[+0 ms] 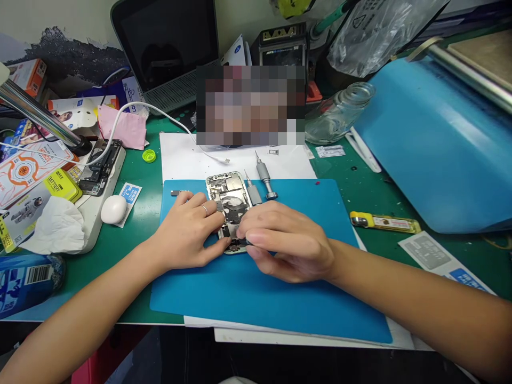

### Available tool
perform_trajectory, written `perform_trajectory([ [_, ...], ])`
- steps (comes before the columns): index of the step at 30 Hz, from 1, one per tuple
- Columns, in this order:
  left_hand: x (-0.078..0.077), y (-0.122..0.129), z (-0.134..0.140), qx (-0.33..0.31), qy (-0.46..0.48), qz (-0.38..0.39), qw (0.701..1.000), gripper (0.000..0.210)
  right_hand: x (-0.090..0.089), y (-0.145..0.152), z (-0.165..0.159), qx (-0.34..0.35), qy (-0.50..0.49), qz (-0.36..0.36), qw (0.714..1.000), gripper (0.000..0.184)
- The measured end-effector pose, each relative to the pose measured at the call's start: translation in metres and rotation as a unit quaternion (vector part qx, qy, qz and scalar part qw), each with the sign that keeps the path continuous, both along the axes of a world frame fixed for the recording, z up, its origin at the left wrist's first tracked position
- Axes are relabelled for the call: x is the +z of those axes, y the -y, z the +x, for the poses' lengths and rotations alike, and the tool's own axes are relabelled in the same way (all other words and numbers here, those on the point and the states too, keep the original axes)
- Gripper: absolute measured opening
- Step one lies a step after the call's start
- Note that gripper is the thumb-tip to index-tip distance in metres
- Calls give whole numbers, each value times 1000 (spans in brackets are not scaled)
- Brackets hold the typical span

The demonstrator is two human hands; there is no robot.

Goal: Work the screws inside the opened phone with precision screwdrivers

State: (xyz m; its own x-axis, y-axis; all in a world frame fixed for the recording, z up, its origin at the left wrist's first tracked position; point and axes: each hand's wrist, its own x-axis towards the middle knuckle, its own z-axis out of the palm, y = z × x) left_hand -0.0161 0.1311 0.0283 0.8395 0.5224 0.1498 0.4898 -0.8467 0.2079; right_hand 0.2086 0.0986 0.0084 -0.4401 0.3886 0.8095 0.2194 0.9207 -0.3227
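Note:
An opened phone (229,186) lies on the blue mat (256,298), its inner parts bare. My left hand (192,229), with a ring on one finger, grips the phone's left edge, fingers over the side and thumb near the bottom. Over the lower right of the phone, my right hand (286,242) is pinched closed at its bottom end. Something small and dark shows at those fingertips, too hidden to name. Two grey precision screwdrivers, one (264,173) farther back and one (253,192) closer, lie just beyond my right hand. A small flat metal part (180,193) rests beyond my left hand.
A white cable (176,120) ends on the white paper (180,154). Left are another opened phone (100,165), a white earbud case (114,209) and boxes. A yellow box cutter (386,222), a glass jar (340,114) and a large blue object (432,138) are right.

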Motion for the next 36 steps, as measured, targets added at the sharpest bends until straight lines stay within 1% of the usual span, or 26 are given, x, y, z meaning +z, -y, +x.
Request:
perform_trajectory([
  [12,0,0,0,-4,6,4,1000,27,-2,-1,1,4,5,0,1000,28],
  [15,0,0,0,-4,4,3,1000,27,-2,-1,1,3,5,-1,1000,27],
  [23,-1,0,0,-7,15,15,1000,27,0,-1,0,14,-1,-5,1000,32],
  [32,-3,-1,1,-6,21,26,999,27,-2,-2,-1,19,-10,-39,999,43],
  [36,-3,-1,0,-5,31,45,998,26,-5,-4,0,22,-19,-38,999,46],
])
